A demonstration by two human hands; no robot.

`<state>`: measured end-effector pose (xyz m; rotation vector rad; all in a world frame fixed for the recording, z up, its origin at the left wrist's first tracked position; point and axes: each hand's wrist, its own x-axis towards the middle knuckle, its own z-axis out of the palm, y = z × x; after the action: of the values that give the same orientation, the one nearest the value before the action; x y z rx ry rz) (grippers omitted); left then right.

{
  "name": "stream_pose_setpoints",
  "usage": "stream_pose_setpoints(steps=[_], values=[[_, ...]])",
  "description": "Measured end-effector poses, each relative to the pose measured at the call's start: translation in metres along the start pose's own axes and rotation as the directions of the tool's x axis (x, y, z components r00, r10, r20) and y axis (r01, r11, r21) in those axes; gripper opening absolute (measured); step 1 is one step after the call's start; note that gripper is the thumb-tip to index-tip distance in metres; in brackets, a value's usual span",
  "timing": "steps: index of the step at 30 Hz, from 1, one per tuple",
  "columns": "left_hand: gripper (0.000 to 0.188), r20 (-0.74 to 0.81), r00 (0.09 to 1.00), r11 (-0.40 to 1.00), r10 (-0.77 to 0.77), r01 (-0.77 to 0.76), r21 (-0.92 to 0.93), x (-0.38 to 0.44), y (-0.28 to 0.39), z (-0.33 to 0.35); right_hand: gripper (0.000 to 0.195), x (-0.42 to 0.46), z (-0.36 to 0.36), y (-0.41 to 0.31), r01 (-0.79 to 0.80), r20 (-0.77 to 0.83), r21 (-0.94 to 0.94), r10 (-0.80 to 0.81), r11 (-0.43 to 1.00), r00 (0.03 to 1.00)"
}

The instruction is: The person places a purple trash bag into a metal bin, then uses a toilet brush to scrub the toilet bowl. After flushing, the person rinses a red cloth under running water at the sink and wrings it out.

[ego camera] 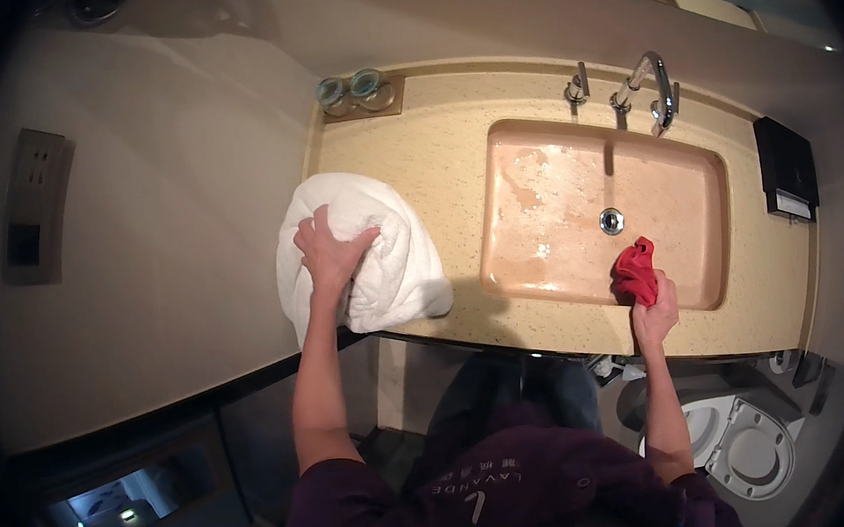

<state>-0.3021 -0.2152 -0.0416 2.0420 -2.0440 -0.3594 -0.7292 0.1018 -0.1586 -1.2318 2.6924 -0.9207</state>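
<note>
My left hand (334, 252) lies with spread fingers on a bundled white towel (407, 265) at the left end of the speckled countertop (451, 170); whether its fingers grip the cloth I cannot tell. A crumpled red cloth (636, 271) is held in my right hand (656, 314), over the front edge of the sink basin (539, 230). Wet patches show on the basin's floor, and the round metal drain (612, 221) lies just beyond the red cloth.
Chrome faucet (655, 85) and handles stand behind the basin. Glass tumblers (369, 91) sit on a small tray at the back left. A black box (786, 167) is at the right end. Below right is a toilet (751, 453) with its lid up. A mirror runs along the back wall.
</note>
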Motion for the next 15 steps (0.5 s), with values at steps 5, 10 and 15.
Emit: stream_pose_setpoints(steps=[5,10,15], values=[[0.062,-0.24,0.954,0.966,0.179,-0.217,-0.141,-0.007,-0.01,-0.004,0.041,0.007,0.005,-0.007,-0.073,0.052,-0.083,0.077,0.994,0.996],[0.048,-0.49,0.83,0.895,0.266,-0.402,-0.195,0.005,0.022,-0.038,0.043,0.007,0.001,-0.004,-0.08,0.09,-0.142,0.093,0.987,0.992],[0.065,-0.458,0.787,0.895,0.413,-0.443,0.047,0.076,0.075,-0.067,0.04,0.012,0.003,-0.006,-0.078,0.11,-0.137,0.093,0.987,0.99]])
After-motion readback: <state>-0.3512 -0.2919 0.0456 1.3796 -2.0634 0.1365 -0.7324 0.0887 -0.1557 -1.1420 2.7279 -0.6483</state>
